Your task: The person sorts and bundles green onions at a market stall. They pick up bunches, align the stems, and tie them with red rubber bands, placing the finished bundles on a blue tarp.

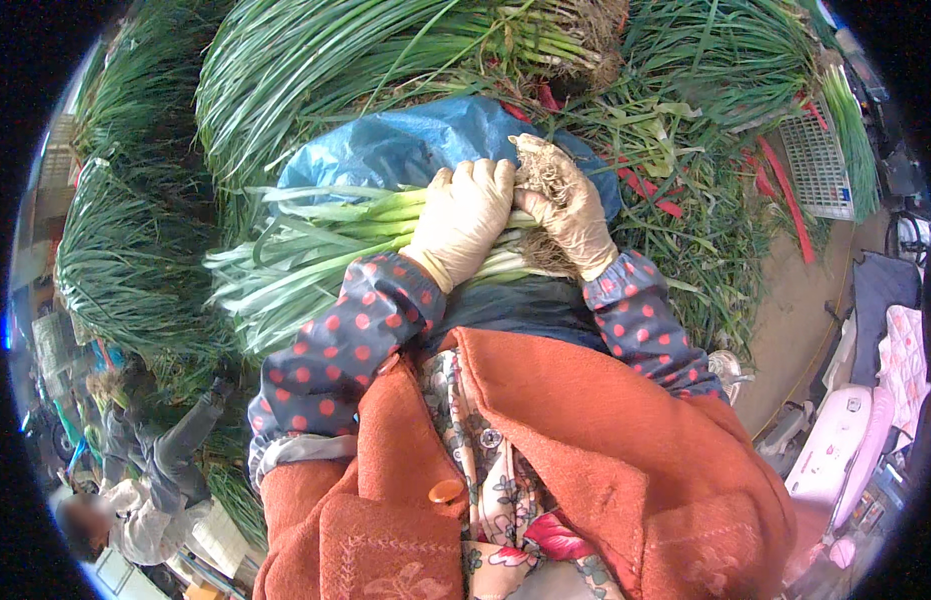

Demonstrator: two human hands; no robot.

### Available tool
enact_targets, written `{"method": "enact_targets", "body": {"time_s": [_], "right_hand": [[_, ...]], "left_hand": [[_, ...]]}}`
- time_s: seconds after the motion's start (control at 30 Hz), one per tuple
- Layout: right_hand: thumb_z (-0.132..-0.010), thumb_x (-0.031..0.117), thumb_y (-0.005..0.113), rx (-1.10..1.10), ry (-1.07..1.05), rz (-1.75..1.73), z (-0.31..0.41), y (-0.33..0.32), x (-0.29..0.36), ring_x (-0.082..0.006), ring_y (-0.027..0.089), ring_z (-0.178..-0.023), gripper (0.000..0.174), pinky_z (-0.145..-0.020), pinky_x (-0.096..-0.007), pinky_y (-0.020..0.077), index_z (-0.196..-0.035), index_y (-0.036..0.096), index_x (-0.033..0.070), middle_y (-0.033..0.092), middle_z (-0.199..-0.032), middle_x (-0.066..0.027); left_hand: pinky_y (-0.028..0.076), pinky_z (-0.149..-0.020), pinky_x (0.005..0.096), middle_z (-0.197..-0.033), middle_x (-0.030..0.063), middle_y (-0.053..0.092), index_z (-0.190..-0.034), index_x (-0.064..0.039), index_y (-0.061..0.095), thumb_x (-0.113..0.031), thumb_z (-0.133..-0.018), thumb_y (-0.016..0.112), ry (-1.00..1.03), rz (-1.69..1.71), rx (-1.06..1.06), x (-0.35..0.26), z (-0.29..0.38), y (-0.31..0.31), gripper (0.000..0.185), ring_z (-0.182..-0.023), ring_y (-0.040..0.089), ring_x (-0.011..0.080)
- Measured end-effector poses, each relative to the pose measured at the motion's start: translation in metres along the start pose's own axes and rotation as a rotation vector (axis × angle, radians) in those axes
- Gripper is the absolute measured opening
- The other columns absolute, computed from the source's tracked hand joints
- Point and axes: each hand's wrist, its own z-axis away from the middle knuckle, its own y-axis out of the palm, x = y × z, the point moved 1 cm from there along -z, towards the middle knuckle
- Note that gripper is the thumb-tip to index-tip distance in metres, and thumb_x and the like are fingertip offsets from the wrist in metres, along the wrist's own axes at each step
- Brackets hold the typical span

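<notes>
A bunch of green onions point(308, 255) lies across my lap, leaves to the left and roots to the right. My left hand point(465, 221), in a pale thin glove, grips green onion stalks from above. Beside it, my gloved right hand point(578, 210) is closed around the root end of green onions, with pale, dirty roots point(542, 169) showing at its fingers. More dark roots point(544, 251) lie under the right palm. A blue plastic sheet point(413, 139) is spread beneath and beyond the hands. The fingertips are partly hidden.
Large heaps of green onions point(300, 90) lie ahead and to the left point(127, 262). Loose trimmed leaves point(690, 247) and red strips point(788, 199) cover the floor at right. A white plastic crate point(818, 165) stands beyond. Another person point(150, 495) sits at lower left.
</notes>
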Motion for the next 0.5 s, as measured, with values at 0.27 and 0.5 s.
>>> {"method": "enact_targets", "body": {"time_s": [0.27, 0.5], "right_hand": [[-0.082, 0.006, 0.075, 0.019, 0.192, -0.254, 0.003, 0.002, -0.009, -0.0118, 0.063, -0.1, 0.033, -0.09, -0.0281, 0.0511, -0.112, 0.064, 0.003, 0.069, -0.106, -0.003], [-0.086, 0.012, 0.075, -0.104, 0.336, -0.42, 0.01, 0.002, -0.026, -0.0105, 0.062, -0.094, 0.03, -0.086, -0.0268, 0.051, -0.112, 0.064, 0.001, 0.068, -0.103, -0.0028]], "left_hand": [[0.049, -0.09, 0.0437, -0.11, 0.0212, 0.063, -0.12, 0.002, 0.056, -0.032, -0.064, 0.081, 0.162, 0.602, 0.197, 0.048, -0.004, -0.01, 0.07, -0.104, 0.06, 0.0385], [0.052, -0.075, 0.046, -0.087, 0.02, 0.068, -0.096, -0.009, 0.072, -0.031, -0.09, 0.058, -0.087, 0.586, 0.279, 0.057, -0.012, -0.002, 0.027, -0.083, 0.065, 0.039]]}}
